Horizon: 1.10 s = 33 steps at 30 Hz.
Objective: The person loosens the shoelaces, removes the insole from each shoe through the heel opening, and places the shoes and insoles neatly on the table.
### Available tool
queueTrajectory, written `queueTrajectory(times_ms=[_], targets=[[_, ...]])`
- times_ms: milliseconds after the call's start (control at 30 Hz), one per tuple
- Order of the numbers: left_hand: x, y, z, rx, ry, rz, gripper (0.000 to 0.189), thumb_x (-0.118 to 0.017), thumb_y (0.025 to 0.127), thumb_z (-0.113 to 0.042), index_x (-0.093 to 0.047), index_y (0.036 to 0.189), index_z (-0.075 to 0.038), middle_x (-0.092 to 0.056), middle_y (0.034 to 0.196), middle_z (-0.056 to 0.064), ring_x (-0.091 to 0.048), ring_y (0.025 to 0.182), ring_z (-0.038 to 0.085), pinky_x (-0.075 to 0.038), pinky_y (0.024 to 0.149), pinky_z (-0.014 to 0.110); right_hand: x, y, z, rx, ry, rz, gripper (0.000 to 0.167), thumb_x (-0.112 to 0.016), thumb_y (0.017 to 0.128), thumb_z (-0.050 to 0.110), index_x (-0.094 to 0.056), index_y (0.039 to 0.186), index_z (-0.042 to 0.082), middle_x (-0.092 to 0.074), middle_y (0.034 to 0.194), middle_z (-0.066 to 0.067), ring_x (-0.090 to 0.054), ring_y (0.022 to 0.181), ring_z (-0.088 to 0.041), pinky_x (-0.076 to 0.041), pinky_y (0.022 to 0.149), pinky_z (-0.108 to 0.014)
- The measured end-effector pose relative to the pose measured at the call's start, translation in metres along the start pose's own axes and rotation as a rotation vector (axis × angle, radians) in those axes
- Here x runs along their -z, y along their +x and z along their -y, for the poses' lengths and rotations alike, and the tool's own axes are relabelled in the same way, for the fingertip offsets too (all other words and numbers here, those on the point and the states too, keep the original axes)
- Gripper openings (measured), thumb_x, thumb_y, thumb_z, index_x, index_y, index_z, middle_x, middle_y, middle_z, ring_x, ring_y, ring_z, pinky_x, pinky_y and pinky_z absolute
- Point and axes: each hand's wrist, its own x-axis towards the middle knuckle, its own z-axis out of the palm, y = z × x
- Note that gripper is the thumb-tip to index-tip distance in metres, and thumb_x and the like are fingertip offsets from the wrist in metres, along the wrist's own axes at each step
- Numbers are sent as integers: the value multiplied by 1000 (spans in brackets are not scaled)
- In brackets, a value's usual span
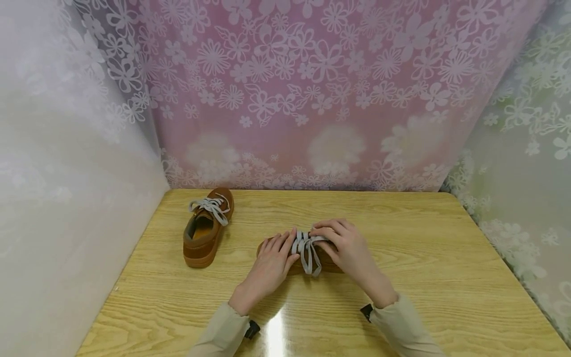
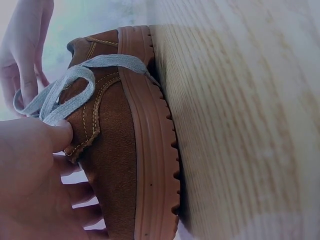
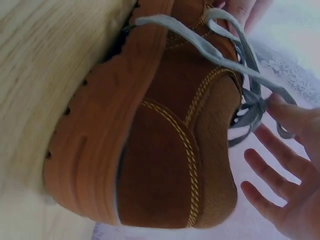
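Note:
A brown shoe (image 1: 330, 264) with a thick ridged sole (image 2: 156, 150) stands sideways on the table, toe to the left. My left hand (image 1: 269, 265) lies over its toe end, gripping it, with the thumb beside the lacing and the fingers across the top. Grey shoelaces (image 1: 305, 244) are tied in a bow, one loop hanging down the near side. My right hand (image 1: 350, 250) is over the ankle end; its thumb and index finger pinch the lace at the knot (image 3: 257, 107). The other fingers spread apart, clear of the heel (image 3: 155, 175).
A matching brown shoe (image 1: 200, 248) with a tied grey bow stands at the table's back left, toe pointing away. The wood-grain table (image 1: 424, 258) meets a pink flowered curtain (image 1: 285, 148) at the back. Pale sheets hang at both sides.

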Motion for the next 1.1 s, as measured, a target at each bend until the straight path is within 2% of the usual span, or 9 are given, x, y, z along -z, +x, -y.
queueTrajectory(times_ms=[167,267,400,567,667,767,833,900,1100], targets=[[-1,0,-1,0,5,-6,60,-39,111,-39,-23,163,-13,-39,159,18,-36,145,40,-29,118,57,-5,-2,4,-43,-58,-31,24,-85,80,8,-74,101,13,-73,105,-7,-67,97,-30,-56,85,-50],[-1,-1,-1,-2,8,-16,59,-38,111,-38,-24,162,-13,-40,158,18,-37,145,40,-30,118,57,-6,-2,6,-84,-48,-64,23,-82,82,1,-72,99,12,-74,102,-7,-69,95,-29,-55,85,-51],[-2,-1,-1,-2,4,-19,59,-39,111,-37,-25,162,-13,-40,158,18,-37,145,40,-30,118,58,-2,1,9,-131,30,-134,26,-72,85,-13,-69,99,8,-73,99,-6,-69,93,-26,-53,84,-49],[-2,0,0,2,1,-15,60,-40,110,-39,-24,163,-13,-39,159,16,-36,145,39,-30,118,58,12,6,15,-157,158,-259,24,-64,89,-17,-66,101,3,-69,99,-9,-63,84,-22,-43,71,-28],[-2,0,0,0,0,-18,60,-41,110,-38,-26,162,-12,-39,159,17,-36,145,40,-29,118,59,19,8,16,-154,199,-336,25,-58,89,-22,-65,100,-1,-67,99,-13,-63,87,-26,-41,69,-27],[-1,0,-1,-1,-2,-19,60,-41,110,-38,-26,162,-12,-39,158,17,-36,145,40,-29,118,59,23,9,16,-146,223,-360,27,-54,88,-25,-64,100,-3,-68,99,-14,-66,95,-29,-47,77,-32],[0,0,-2,1,-1,-16,60,-41,110,-38,-26,162,-12,-40,158,17,-36,145,40,-29,118,59,24,10,15,-149,223,-328,25,-57,88,-24,-63,101,-3,-68,100,-13,-66,96,-28,-47,80,-31],[1,0,-2,4,-2,-13,60,-41,110,-37,-26,162,-12,-40,158,17,-36,145,41,-28,118,60,24,9,13,-159,214,-258,24,-63,89,-18,-64,106,-2,-69,104,-11,-66,99,-27,-49,85,-32],[0,0,-2,-3,12,-22,59,-44,110,-34,-27,162,-12,-41,157,17,-38,144,41,-30,117,59,14,4,4,-117,113,7,46,-82,84,4,-63,126,3,-64,124,-11,-60,114,-31,-50,97,-49]])
